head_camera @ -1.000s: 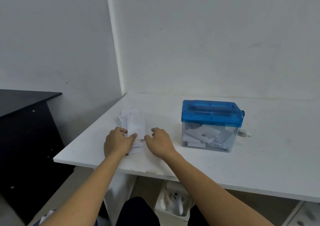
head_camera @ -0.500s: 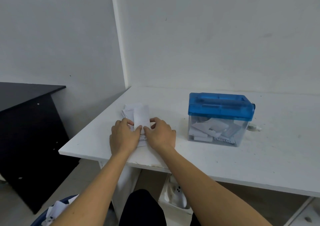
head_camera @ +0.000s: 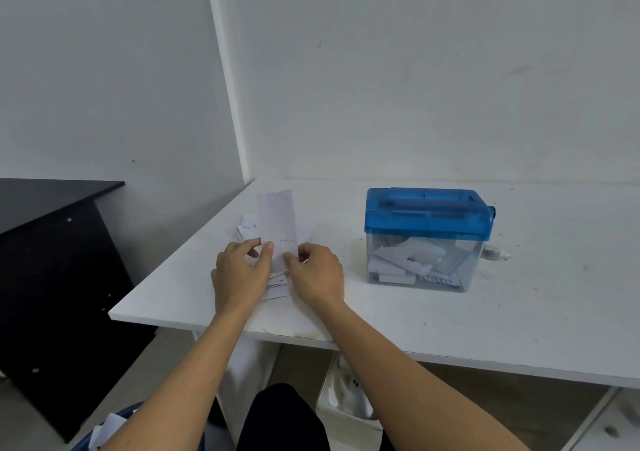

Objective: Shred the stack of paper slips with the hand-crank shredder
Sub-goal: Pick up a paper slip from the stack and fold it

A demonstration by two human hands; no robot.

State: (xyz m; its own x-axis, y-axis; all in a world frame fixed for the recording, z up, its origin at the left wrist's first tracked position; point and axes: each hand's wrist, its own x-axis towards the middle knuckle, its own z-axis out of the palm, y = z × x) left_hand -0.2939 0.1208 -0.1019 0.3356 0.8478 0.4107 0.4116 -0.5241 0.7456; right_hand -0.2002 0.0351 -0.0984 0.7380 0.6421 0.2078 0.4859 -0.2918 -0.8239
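A loose stack of white paper slips lies on the white table near its left edge. One long slip stands raised above the stack. My left hand and my right hand pinch its lower end from either side. The hand-crank shredder stands to the right of my hands, a blue lid on a clear bin that holds pieces of paper. Its crank handle sticks out on the right side.
White walls meet in a corner behind the table. A black desk stands to the left, apart from the table. Below the table edge are a blue bin with paper scraps and a white bag.
My right hand came left to join my left hand at the stack. Together they lifted one long slip up off the pile.
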